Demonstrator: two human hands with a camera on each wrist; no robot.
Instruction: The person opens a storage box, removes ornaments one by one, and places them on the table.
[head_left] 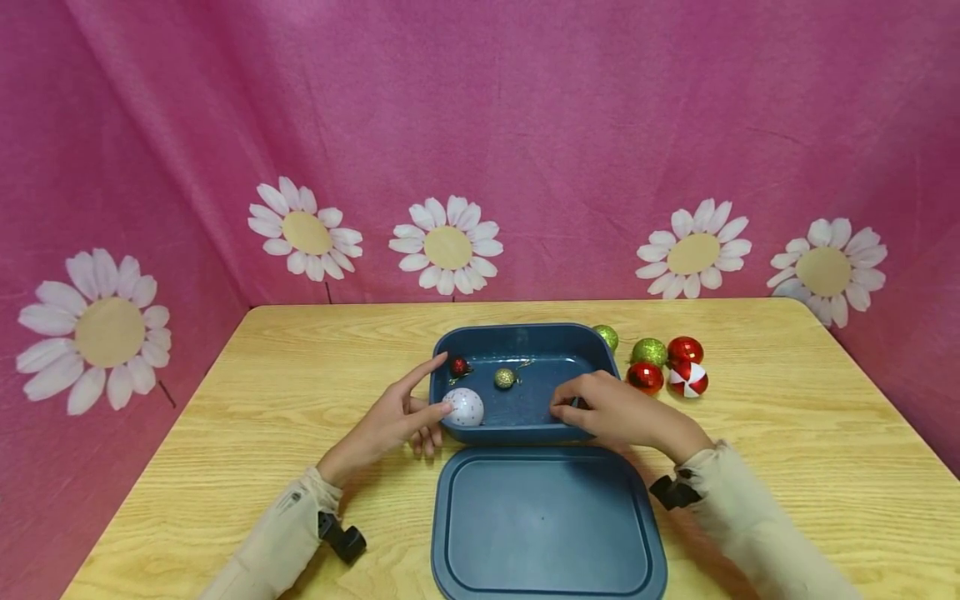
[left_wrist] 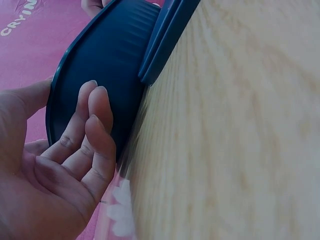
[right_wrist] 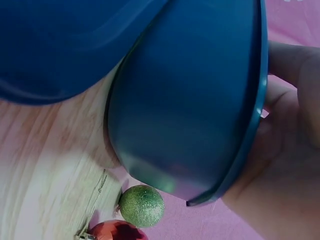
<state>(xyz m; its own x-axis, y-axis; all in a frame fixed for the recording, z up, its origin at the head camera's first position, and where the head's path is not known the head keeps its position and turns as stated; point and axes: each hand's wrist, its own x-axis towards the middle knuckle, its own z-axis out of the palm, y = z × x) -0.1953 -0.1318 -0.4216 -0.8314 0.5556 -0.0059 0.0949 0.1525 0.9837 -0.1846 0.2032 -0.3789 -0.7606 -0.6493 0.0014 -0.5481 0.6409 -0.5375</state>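
While the smooth blue plastic box (head_left: 525,337) sits at the middle of the pale wood-grain table (head_left: 787,433), both hands rest on it. The left hand (head_left: 390,423) presses relaxed, mostly straight fingers against its rounded wall at nine o'clock, index finger lifted over the rim. The right hand (head_left: 618,412) curls over the front rim at four o'clock, gripping it. Inside lie a white dotted ball (head_left: 465,407), a small red ball (head_left: 459,365) and a glittery gold ball (head_left: 506,377). The flat lid (head_left: 546,525) lies at six o'clock, touching the box. Glittery green and glossy red balls (head_left: 666,365) cluster at two o'clock.
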